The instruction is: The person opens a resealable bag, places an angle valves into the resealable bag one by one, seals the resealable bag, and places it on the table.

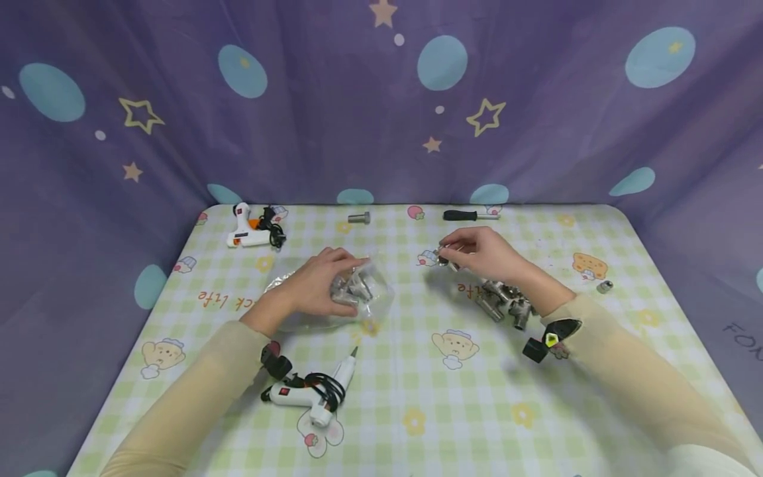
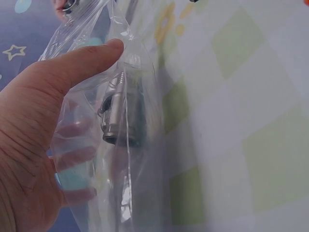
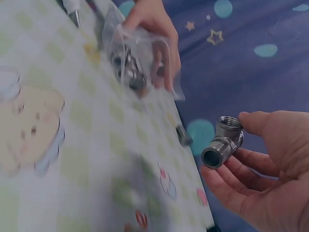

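With the right hand (image 1: 489, 254) pinching the pipe fitting (image 3: 227, 142) at its fingertips and the left hand (image 1: 316, 281) gripping the clear bag (image 1: 381, 288) well to the right hand's left, hold the bag's mouth, apparently facing the fitting, spread wide.

Your right hand (image 3: 273, 166) held a threaded metal fitting (image 3: 224, 142) between thumb and fingers, with one open end facing the top of the view and another facing its lower left. Your left hand (image 3: 157, 21) gripped a clear bag (image 3: 113, 38) containing metal parts (image 3: 129, 71), well apart from that fitting. A small metal piece (image 3: 183, 136) lay near the edge of the checked tablecloth (image 3: 87, 125), before a purple curtain (image 3: 241, 72) printed with stars.
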A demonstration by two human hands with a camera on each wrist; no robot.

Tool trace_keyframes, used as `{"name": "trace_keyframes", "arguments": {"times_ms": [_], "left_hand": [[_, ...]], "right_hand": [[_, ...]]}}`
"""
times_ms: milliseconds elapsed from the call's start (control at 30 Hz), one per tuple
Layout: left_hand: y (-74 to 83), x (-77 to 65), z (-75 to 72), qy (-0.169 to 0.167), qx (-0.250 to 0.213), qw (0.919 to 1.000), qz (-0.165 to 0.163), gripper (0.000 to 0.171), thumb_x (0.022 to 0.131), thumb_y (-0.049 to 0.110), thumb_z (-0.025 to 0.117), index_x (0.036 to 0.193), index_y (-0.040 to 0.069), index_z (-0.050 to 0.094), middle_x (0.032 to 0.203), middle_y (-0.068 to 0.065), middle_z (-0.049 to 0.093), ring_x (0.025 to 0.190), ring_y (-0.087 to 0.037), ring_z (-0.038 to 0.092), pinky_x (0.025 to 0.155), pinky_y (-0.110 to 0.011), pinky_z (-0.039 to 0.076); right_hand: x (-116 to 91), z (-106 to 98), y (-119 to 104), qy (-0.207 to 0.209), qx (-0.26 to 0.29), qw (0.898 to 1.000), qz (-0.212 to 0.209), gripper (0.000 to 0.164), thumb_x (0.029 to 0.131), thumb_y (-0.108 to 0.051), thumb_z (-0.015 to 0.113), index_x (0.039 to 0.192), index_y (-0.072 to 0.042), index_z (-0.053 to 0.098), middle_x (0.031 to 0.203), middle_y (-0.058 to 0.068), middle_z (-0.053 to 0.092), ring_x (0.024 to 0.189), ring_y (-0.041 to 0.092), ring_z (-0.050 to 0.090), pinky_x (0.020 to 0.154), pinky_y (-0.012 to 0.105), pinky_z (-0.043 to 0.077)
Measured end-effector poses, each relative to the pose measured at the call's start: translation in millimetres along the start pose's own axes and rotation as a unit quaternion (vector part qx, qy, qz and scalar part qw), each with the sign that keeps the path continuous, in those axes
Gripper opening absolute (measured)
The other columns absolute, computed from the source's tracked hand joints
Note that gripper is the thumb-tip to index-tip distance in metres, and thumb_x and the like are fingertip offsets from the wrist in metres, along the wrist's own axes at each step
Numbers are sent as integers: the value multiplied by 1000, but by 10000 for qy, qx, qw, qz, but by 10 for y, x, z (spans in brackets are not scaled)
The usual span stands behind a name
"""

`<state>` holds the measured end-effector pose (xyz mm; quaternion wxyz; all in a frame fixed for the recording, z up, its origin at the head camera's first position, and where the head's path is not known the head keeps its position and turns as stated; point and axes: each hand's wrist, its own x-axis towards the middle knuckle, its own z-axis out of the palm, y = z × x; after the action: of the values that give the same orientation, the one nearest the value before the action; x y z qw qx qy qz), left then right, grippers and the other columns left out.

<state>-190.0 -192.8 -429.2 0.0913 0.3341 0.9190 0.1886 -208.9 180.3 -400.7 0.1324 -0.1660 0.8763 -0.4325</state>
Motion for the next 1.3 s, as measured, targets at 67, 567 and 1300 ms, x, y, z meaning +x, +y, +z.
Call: {"name": "trace_keyframes", "arguments": {"times_ms": [67, 567, 1300], "left_hand": [[3, 2, 1, -10, 15, 10000, -4, 101, 77, 50, 94, 162, 23, 48, 143, -6, 58, 126, -28, 53, 105, -57, 46], [-10, 1, 30, 60, 28, 10000, -2, 100, 77, 51, 94, 162, 26, 48, 137, -2, 60, 118, -24, 53, 97, -50, 48], [-27, -10, 21, 198, 41, 9997, 163, 101, 75, 51, 95, 160, 19, 51, 139, -4, 61, 122, -25, 54, 104, -53, 49]], "right_hand": [[41, 81, -63, -142, 223, 9996, -25, 35, 106, -29, 69, 132, -6, 72, 111, 13, 77, 93, 29, 75, 83, 45, 60], [339, 690, -318, -655, 928, 9926, -437, 23, 102, -24, 74, 119, -9, 70, 112, 11, 79, 93, 22, 77, 78, 37, 61], [390, 1363, -470, 107, 833, 9903, -1111, 20, 97, -18, 80, 106, -8, 65, 110, 9, 72, 103, 23, 76, 88, 29, 61]]}}
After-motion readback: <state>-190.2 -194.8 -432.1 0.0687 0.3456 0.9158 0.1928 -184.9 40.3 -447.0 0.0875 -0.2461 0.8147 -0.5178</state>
